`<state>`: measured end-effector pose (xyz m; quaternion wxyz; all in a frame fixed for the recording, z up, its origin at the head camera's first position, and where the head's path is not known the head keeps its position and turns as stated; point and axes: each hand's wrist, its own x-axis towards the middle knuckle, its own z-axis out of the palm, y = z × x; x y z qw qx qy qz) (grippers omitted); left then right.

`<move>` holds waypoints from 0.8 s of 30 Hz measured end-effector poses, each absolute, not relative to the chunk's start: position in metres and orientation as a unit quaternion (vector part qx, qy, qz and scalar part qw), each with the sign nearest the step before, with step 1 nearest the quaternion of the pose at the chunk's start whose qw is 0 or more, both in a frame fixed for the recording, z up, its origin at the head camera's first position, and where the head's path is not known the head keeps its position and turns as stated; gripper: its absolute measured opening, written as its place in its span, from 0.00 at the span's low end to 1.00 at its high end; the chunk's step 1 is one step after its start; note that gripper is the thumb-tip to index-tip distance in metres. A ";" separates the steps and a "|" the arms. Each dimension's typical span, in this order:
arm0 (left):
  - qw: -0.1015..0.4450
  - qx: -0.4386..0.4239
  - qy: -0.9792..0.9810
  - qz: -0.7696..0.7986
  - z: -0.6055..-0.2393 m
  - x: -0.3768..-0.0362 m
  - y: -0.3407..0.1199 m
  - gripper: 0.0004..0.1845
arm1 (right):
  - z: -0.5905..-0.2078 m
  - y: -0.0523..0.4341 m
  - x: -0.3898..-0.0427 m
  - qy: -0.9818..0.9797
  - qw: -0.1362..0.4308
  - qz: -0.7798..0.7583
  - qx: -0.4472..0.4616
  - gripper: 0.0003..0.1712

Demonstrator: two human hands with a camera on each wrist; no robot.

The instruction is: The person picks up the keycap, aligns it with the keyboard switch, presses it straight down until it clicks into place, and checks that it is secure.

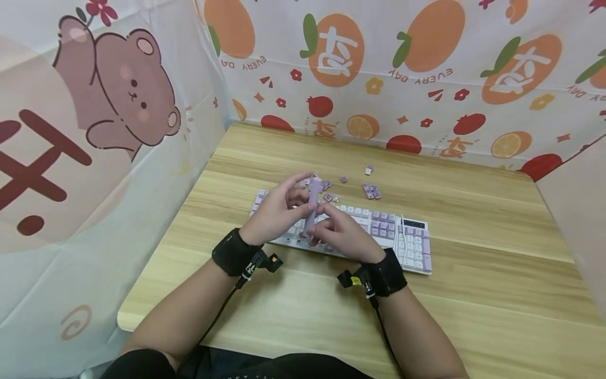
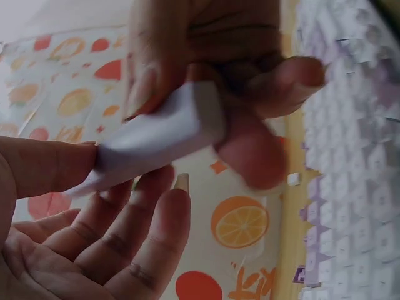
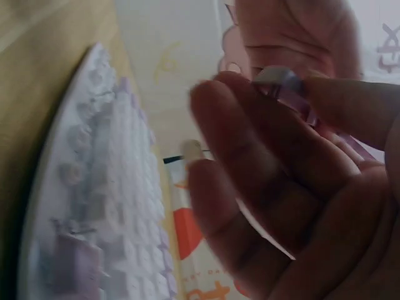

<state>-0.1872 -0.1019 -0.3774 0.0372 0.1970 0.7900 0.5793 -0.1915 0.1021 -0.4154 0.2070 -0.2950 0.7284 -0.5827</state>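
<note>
Both hands hold a long lavender spacebar keycap [image 1: 313, 200] above the keyboard [image 1: 388, 227]. My left hand [image 1: 276, 213] pinches its far end, with the thumb on one face. Nearer to me, my right hand [image 1: 344, 231] grips the other end between thumb and fingers. In the left wrist view the keycap [image 2: 165, 128] shows its smooth face and squared end, slanting between the hands. Part of its hollow underside shows in the right wrist view. Below, the keyboard has white and lavender keys, and bare switches [image 3: 74, 170] stand along its near edge.
Several loose keycaps [image 1: 371, 191] lie on the wooden table [image 1: 473, 226] behind the keyboard. A white cable [image 1: 401, 237] runs across the keyboard's right part. Printed cloth [image 1: 388, 105] hangs behind the table and at the left.
</note>
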 end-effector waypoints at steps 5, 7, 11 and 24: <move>0.001 0.237 0.833 0.501 -0.385 -0.181 -0.102 0.24 | -0.420 0.093 -0.187 0.786 0.121 -0.521 -0.310 0.10; -0.006 0.265 0.845 0.465 -0.389 -0.180 -0.104 0.22 | -0.418 0.093 -0.186 0.817 0.096 -0.475 -0.313 0.10; 0.014 0.308 0.857 0.412 -0.396 -0.177 -0.113 0.20 | -0.413 0.106 -0.186 0.859 0.053 -0.425 -0.279 0.12; 0.095 0.325 0.887 0.313 -0.423 -0.179 -0.119 0.11 | -0.428 0.106 -0.178 0.901 0.043 -0.293 -0.318 0.11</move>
